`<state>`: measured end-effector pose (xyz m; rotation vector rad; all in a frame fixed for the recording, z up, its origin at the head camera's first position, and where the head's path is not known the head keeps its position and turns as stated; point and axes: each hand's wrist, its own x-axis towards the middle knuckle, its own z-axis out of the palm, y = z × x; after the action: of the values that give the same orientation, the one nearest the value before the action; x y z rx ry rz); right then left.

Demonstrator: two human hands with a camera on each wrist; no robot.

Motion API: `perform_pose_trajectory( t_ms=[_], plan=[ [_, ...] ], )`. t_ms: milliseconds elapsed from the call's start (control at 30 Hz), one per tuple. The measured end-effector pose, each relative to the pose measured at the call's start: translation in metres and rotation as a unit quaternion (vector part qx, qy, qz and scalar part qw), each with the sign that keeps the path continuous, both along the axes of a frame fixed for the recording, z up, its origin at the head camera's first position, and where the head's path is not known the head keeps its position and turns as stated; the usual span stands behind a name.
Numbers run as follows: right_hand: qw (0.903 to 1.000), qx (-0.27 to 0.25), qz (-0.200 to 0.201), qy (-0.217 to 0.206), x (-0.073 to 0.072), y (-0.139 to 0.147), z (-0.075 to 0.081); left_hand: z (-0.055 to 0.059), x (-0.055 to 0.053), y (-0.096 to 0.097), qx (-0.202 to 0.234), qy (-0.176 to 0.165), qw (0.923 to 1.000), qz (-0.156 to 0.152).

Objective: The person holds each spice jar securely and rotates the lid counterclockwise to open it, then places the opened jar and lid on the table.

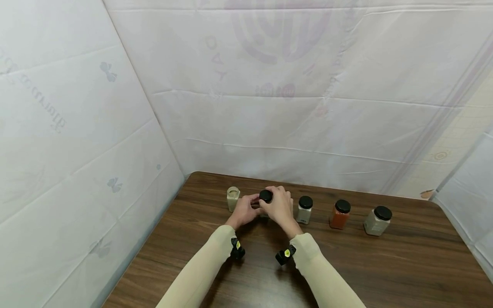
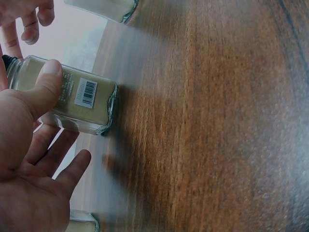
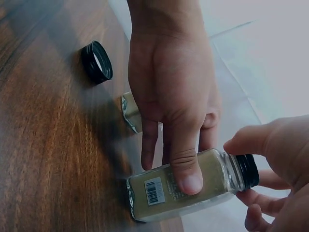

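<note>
My left hand (image 1: 245, 210) grips the body of a square glass jar (image 2: 75, 104) of tan powder, its thumb lying along a side with a barcode label. My right hand (image 1: 280, 207) holds the black screw cap (image 3: 248, 171) of this same jar, thumb and fingers around the rim. The cap sits on the jar's neck, where glass threads show in the right wrist view. To the left of my left hand stands an uncapped jar (image 1: 233, 200) of pale powder. A loose black cap (image 3: 96, 63) lies on the table in the right wrist view.
Right of my hands stand three capped jars on the brown wooden table (image 1: 408, 256): a greyish one (image 1: 304, 215), an orange-red one (image 1: 339, 219) and another greyish one (image 1: 375, 226). White printed sheeting (image 1: 250, 124) rises behind the table and along its left side.
</note>
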<state>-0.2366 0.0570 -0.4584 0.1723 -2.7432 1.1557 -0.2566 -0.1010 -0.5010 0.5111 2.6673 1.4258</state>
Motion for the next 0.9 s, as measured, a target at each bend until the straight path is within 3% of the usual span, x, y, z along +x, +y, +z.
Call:
perform_pose_trajectory(
  t_ms=[900],
  plan=[
    [0.9998,0.013,0.014,-0.001,0.0013,0.0038,0.0083,0.0025,0.0021,0.0004,-0.004,0.002,1.0000,0.003]
  ],
)
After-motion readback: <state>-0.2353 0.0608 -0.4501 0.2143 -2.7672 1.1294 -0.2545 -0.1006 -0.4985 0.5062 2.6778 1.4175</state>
